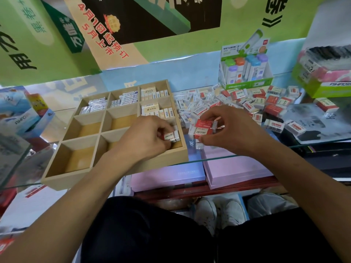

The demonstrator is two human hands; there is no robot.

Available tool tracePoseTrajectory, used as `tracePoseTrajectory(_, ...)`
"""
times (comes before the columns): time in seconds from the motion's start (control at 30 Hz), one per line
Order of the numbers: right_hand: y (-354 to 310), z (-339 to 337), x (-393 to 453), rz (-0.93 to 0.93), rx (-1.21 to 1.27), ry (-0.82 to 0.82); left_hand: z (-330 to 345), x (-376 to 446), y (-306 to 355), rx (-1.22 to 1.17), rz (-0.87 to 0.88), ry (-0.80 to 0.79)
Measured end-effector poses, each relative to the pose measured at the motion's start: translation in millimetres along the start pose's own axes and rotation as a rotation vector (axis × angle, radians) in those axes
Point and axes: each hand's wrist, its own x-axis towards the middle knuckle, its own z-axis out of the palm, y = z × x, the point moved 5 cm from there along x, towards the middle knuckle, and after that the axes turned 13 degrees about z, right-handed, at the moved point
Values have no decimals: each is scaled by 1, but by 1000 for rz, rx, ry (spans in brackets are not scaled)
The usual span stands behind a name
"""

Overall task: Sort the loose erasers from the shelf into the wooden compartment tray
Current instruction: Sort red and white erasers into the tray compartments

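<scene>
Resting on a glass shelf (pixel 218 158) with a greenish cut edge, a shallow wooden compartment tray (pixel 117 173) of pale, matt timber is seen, divided by thin slats into a grid of squarish cells. The far-left cell holds small blocks in shiny silver wrap (pixel 95 106), the far-middle cell blue-and-white sleeved blocks (pixel 125 99), and the two right-hand cells behind the hand hold cream-yellow rectangular erasers (pixel 152 109) stood in rows. The remaining cells on the left and in the middle show only bare, honey-coloured floor.

The left hand (pixel 146 137) is held over the near-right cell, its fingers curled and pinching a small red-and-white eraser marked 2B (pixel 170 136), which sits low inside that cell beside another white block. The right hand (pixel 228 130) is just to the right of the tray's rim, above the glass; its thumb and curled fingers pinch a small stack of red-sleeved 2B erasers (pixel 203 128), boxy, with clear film wrap at the ends.

Behind and to the right of that hand, a loose heap of erasers (pixel 247 101) is spread over the shelf, red, white and barcode-printed sleeves lying at all angles. Behind the heap stands a green-and-white cardboard display box (pixel 247 83) of rounded, pastel-capped items. Smooth pink flat boxes (pixel 233 168) are visible beneath the glass.
</scene>
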Motion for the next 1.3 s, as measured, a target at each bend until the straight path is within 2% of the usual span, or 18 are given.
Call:
tracePoseTrajectory(0.1,1,0,0,-5,2,4,-1,5,4,82,25,-52)
tracePoseTrajectory(0.27,-2,-1,-1,-18,31,24,-3,8,-1,101,-46,-96)
tracePoseTrajectory(0.43,-11,4,-4,-34,111,20,-4,2,-8,111,26,-175)
tracePoseTrajectory(0.5,-16,7,-4,-41,148,22,-11,-3,-6,-110,7,-49)
tracePoseTrajectory(0.57,-20,12,-3,-55,192,38,-18,-8,0,-497,-121,119)
tracePoseTrajectory(0.6,-23,15,-3,-68,203,48,-19,-10,3,-644,-192,144)
tracePoseTrajectory(0.7,-32,27,-3,-92,239,56,-14,-14,6,-843,-321,148)
tracePoseTrajectory(0.8,-33,35,-1,-61,351,28,-17,-19,-8,-900,-361,235)
tracePoseTrajectory(0.9,-29,36,3,-9,384,26,-27,-25,-23,-789,-291,233)
tracePoseTrajectory(1.03,-21,35,8,46,341,58,-34,-22,-25,-386,-47,-21)
tracePoseTrajectory(1.17,-20,33,9,51,318,79,-22,-12,-12,-161,30,-274)
tracePoseTrajectory(1.3,-19,27,6,30,274,114,-17,-4,-9,106,141,-327)
